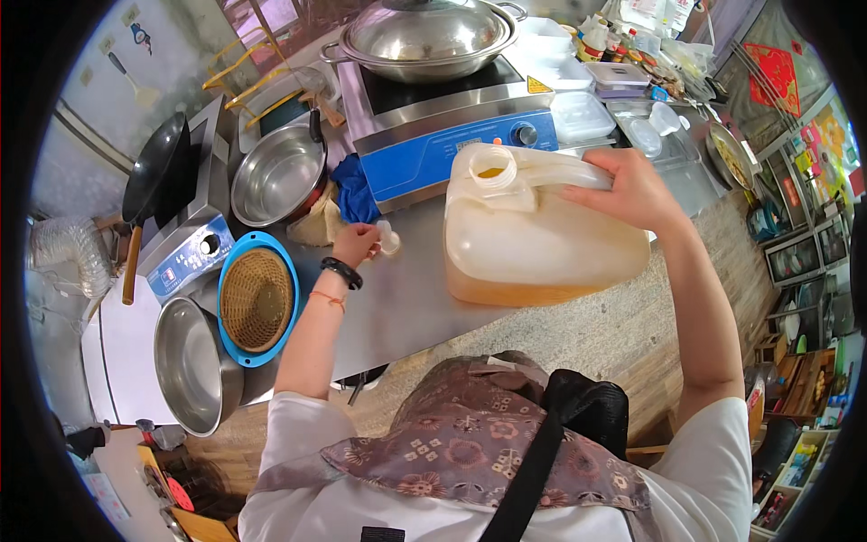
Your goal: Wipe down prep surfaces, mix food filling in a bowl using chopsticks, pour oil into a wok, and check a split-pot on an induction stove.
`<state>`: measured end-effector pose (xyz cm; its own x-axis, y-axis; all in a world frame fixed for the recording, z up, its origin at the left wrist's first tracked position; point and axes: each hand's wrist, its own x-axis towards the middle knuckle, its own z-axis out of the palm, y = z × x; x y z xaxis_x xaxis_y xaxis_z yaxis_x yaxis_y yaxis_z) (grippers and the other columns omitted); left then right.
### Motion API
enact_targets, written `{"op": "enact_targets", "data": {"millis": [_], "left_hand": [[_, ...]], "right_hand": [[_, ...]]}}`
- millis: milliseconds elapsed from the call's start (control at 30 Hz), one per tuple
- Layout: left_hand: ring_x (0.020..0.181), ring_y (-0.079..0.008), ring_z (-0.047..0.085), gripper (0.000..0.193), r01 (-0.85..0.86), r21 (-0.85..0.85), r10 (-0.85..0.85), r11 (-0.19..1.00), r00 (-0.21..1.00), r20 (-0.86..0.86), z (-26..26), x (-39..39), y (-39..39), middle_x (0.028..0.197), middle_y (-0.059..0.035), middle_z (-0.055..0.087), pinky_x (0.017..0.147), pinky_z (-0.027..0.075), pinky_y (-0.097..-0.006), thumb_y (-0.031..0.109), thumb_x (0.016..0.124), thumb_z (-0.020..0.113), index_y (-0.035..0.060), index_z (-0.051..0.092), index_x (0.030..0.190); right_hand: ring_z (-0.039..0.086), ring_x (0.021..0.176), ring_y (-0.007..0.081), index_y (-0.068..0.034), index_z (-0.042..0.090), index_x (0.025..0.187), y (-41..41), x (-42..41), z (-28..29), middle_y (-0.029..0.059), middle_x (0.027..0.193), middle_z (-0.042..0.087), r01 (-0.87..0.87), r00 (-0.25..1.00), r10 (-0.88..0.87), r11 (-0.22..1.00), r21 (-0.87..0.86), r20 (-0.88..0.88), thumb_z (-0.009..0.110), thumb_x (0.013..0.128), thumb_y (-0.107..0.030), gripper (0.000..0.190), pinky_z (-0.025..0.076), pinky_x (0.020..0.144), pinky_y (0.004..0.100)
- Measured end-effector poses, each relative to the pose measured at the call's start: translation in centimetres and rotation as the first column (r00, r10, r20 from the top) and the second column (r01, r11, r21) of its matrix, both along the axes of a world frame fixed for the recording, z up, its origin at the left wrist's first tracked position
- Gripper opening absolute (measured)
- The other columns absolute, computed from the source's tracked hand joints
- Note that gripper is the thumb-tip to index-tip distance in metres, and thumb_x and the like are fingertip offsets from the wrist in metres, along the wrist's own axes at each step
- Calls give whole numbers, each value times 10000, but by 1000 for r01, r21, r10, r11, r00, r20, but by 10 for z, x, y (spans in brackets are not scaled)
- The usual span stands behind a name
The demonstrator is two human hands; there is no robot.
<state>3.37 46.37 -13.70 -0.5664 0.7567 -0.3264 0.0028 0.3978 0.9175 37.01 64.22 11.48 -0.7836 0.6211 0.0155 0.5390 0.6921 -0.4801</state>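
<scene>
My right hand point(626, 186) is wrapped around the handle of a large translucent plastic jug point(542, 237). Yellowish oil-like liquid shows low inside it, and the uncapped mouth faces up and left. The jug is over the front edge of a metal counter point(399, 291); whether its base touches the counter cannot be told. To its left, my left hand point(355, 244) pinches a small whitish plastic cap point(388, 238) above the counter. A blue cloth point(355, 190) and a beige cloth point(322, 220) lie just beyond that hand.
An induction cooker point(454, 149) carries a lidded steel wok point(427, 40). At left are a steel pan point(279, 176), a wicker basket point(254, 298) in a blue plastic basin point(225, 328), a steel bowl point(193, 369) and a black wok point(159, 169). Plastic containers point(579, 115) stand at right.
</scene>
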Motion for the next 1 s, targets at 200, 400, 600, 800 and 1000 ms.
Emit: {"op": "enact_targets", "data": {"millis": [200, 400, 600, 800, 1000], "left_hand": [[555, -122, 585, 152, -18, -180, 32, 983, 997, 74, -38, 2, 2, 677, -52, 608, 429, 416, -227, 146, 779, 550, 13, 620, 799], [511, -141, 584, 140, -73, -389, -29, 918, 968, -250, -55, -4, 3, 616, -72, 619, 501, 458, -270, 180, 700, 583, 51, 639, 702], [651, -248, 623, 163, -235, -204, 37, 950, 737, -675, -37, 20, 0, 707, -94, 644, 639, 487, -335, 216, 715, 586, 65, 646, 728], [680, -305, 618, 208, -293, 40, 261, 955, 774, -577, -31, 43, -47, 713, -150, 622, 623, 477, -390, 243, 785, 566, 42, 616, 803], [609, -103, 569, 132, -455, 404, 551, 793, 819, -159, 58, 75, -150, 749, -53, 593, 460, 432, -212, 31, 847, 442, 39, 560, 905]], "right_hand": [[528, 596, 105, 6, 596, 835, -4, 3, 1, 75, 668, 577, 22, 999, -24, 998, -61, -31, 695, 689, -219, 286, 434, 562, 281], [552, 544, 186, -18, 620, 797, -3, 3, -1, 112, 628, 581, 7, 999, -7, 1000, -9, -40, 690, 681, -300, 313, 432, 541, 299], [548, 545, 218, -19, 619, 797, 4, 0, -1, 139, 641, 576, 7, 997, -7, 1000, 1, -74, 690, 673, -314, 328, 423, 535, 314], [429, 510, 181, -2, 585, 774, 3, 1, -7, 129, 612, 515, -68, 995, 79, 983, 172, -58, 696, 651, -235, 286, 379, 502, 327], [487, 455, 242, 17, 575, 726, -6, 9, -8, 160, 598, 542, -70, 985, 92, 987, 147, -144, 709, 641, -215, 282, 396, 464, 311]]}}
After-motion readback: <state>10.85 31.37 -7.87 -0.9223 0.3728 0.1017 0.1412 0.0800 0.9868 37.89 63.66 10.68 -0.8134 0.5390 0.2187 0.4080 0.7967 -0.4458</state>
